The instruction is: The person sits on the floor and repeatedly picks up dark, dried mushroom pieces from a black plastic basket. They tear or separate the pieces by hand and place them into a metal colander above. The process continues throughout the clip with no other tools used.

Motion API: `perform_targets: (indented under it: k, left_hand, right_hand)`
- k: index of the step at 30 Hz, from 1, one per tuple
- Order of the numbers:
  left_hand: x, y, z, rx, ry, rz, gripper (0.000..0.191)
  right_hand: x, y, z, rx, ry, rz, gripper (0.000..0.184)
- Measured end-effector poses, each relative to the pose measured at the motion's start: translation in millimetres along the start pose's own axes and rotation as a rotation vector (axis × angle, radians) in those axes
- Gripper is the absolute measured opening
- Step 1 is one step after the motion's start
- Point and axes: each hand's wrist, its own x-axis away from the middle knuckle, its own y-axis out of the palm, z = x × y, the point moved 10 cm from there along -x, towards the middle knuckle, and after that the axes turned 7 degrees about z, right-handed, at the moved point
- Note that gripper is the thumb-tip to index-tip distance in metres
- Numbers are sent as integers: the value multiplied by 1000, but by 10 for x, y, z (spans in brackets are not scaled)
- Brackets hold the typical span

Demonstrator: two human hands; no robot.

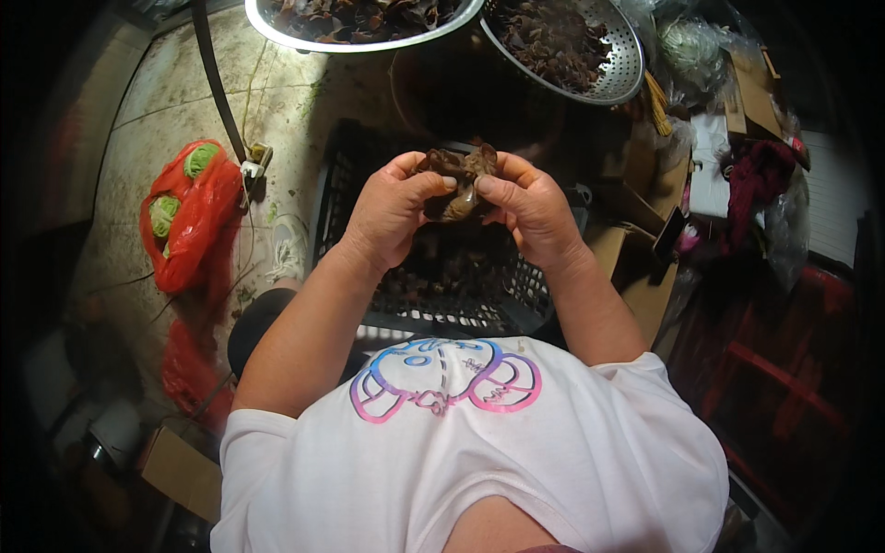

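Observation:
Between my two hands is a brown, wrinkled piece of wood ear fungus (pixel 462 204), pinched from both sides. My left hand (pixel 390 207) grips its left edge with thumb and fingers. On the other side, my right hand (pixel 536 211) has hold of the right edge, thumb on top. Both hands are over a black plastic crate (pixel 456 321), in which more dark pieces (pixel 449 269) lie in shadow. Beyond it are a metal basin (pixel 366 47) and a perforated metal colander (pixel 626 59), each with a heap of similar dark brown pieces.
On the tiled floor (pixel 180 90) at left lies a red plastic bag (pixel 197 235) with green cabbages, beside a power plug (pixel 252 168) and cables. Cardboard boxes (pixel 653 283), plastic wrap and a dark red cloth (pixel 757 180) crowd the right side. Another cardboard box (pixel 183 473) stands at lower left.

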Motion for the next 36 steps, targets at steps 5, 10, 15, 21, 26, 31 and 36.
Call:
perform_targets:
  k: [5, 10, 15, 21, 26, 31, 36]
  left_hand:
    - [21, -8, 41, 41, 26, 5, 20]
    - [89, -1, 1, -60, 31, -35, 24]
    - [186, 72, 44, -279, 61, -107, 33]
    - [138, 8, -14, -152, 13, -127, 26]
    - [158, 45, -2, -171, 38, -129, 34]
    - [147, 29, -29, -260, 67, -103, 40]
    - [160, 46, 11, -414, 139, -102, 38]
  right_hand:
    - [60, 4, -53, -84, -15, -44, 46]
    - [63, 44, 25, -48, -60, -59, 42]
    - [99, 70, -22, 136, -114, -25, 44]
    - [145, 121, -43, 152, -108, -57, 44]
    - [150, 104, -90, 131, -144, -35, 38]
    - [133, 40, -161, 194, -141, -54, 28]
    - [160, 70, -128, 239, -158, -47, 22]
